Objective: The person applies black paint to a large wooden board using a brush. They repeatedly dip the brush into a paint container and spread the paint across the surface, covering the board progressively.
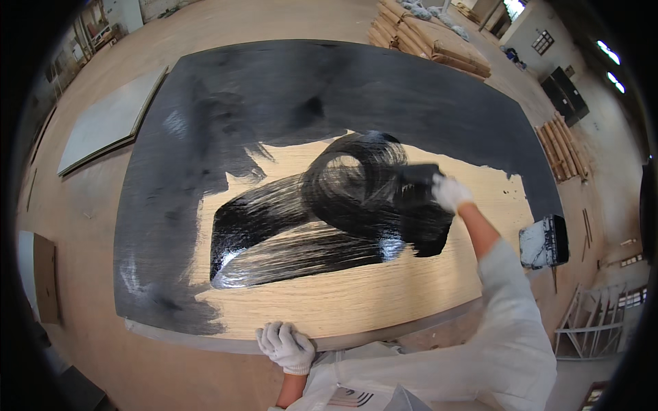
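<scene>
A large wood-grain panel (356,308) lies in front of me, its outer parts coated black and its bare middle crossed by wet black streaks and a loop. My right hand (451,194), in a white glove, is closed on a wide dark applicator (417,181) pressed to the panel right of the middle. Blur hides whether that is a brush or a sponge. My left hand (286,348), also gloved, rests on the panel's near edge with its fingers bent over it; the thumb is hidden. A paint-smeared white and black container (543,243) stands by the right edge.
A pale board (113,123) lies off the panel's left side. Stacked brown wrapped bundles (439,41) stand behind it, with more brown rolls (562,147) at the right. A metal frame (595,325) stands at the lower right, and a cardboard box (42,277) at the left.
</scene>
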`<state>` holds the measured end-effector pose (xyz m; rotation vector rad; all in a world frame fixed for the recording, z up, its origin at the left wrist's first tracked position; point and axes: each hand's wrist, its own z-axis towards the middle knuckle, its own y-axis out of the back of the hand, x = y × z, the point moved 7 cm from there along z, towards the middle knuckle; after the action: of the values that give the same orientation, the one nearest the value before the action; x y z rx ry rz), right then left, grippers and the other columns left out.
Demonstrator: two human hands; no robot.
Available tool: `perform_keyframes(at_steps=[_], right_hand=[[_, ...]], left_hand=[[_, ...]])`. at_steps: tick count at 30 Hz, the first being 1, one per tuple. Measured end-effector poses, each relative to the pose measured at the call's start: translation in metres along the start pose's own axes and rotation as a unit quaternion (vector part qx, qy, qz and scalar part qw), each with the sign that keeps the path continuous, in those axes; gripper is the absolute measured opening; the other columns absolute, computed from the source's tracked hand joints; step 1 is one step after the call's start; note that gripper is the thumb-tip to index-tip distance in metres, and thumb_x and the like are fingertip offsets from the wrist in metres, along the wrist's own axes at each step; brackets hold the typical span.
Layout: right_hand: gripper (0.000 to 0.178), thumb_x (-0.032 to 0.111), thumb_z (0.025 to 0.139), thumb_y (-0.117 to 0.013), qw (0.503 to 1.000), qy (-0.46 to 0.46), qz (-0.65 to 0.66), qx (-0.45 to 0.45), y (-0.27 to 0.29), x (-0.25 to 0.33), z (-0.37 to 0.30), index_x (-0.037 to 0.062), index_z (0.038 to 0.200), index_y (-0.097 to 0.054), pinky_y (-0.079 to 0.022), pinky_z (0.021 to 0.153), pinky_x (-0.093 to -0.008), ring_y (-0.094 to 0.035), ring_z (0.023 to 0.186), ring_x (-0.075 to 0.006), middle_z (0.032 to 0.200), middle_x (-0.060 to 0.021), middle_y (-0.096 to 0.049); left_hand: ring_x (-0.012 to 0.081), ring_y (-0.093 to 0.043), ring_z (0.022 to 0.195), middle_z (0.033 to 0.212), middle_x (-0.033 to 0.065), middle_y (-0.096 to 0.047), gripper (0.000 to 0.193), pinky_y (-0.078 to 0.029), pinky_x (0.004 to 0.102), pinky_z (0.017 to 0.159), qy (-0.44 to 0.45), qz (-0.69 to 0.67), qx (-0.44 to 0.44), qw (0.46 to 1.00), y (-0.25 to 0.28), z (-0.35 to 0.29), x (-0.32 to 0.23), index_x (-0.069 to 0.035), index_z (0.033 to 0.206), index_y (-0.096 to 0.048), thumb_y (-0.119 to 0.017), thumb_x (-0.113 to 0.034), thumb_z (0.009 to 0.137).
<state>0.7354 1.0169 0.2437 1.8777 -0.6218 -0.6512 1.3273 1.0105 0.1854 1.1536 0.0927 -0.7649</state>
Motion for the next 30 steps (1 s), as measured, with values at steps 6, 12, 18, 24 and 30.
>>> perform_keyframes(at_steps=[6,12,18,24,30], right_hand=[[0.043,0.032,0.104,-0.049,0.999,0.032,-0.020,-0.001,0.013,0.062,0.018,0.0095,0.134,-0.071,-0.054,0.109,-0.0518,-0.068,0.130,-0.0416,0.136,-0.0193,-0.073],[0.048,0.029,0.104,-0.050,0.991,-0.004,-0.110,0.078,0.006,-0.034,0.076,0.0178,0.147,-0.065,-0.049,0.116,-0.0507,-0.062,0.138,-0.0408,0.144,-0.0219,-0.068],[0.044,0.026,0.104,-0.045,0.996,-0.055,0.022,0.070,0.009,-0.048,-0.006,0.0138,0.141,-0.068,-0.050,0.115,-0.0515,-0.062,0.138,-0.0418,0.144,-0.0201,-0.068],[0.042,0.029,0.102,-0.051,0.993,-0.083,0.045,-0.073,-0.018,-0.113,0.050,0.0124,0.137,-0.068,-0.054,0.108,-0.0539,-0.068,0.128,-0.0438,0.141,-0.0195,-0.071],[0.037,0.036,0.103,-0.054,0.999,0.031,0.027,0.009,-0.024,-0.054,-0.121,0.0152,0.132,-0.063,-0.058,0.088,-0.0600,-0.074,0.101,-0.0476,0.106,-0.0251,-0.076]], left_hand=[[0.0467,-0.055,0.121,0.124,0.0219,-0.062,0.027,-0.037,0.0682,0.117,0.009,0.028,0.018,0.999,0.003,-0.009,0.020,-0.004,0.109,-0.067,-0.063,-0.016,0.086],[0.0426,-0.058,0.115,0.120,0.0180,-0.062,0.026,-0.039,0.0675,0.115,-0.029,0.021,0.014,0.999,-0.003,0.001,0.000,-0.006,0.109,-0.066,-0.063,-0.017,0.086],[0.0459,-0.055,0.122,0.124,0.0202,-0.062,0.023,-0.037,0.0671,0.118,0.003,0.035,0.008,0.999,0.004,-0.005,0.005,-0.005,0.109,-0.065,-0.061,-0.016,0.089],[0.0451,-0.057,0.118,0.122,0.0198,-0.063,0.024,-0.039,0.0672,0.116,-0.022,0.032,-0.006,0.999,-0.010,0.002,-0.006,-0.005,0.108,-0.065,-0.061,-0.016,0.088],[0.0456,-0.059,0.118,0.119,0.0199,-0.064,0.021,-0.040,0.0667,0.116,-0.021,0.038,-0.007,0.999,-0.001,-0.001,-0.004,-0.004,0.106,-0.065,-0.060,-0.014,0.089]])
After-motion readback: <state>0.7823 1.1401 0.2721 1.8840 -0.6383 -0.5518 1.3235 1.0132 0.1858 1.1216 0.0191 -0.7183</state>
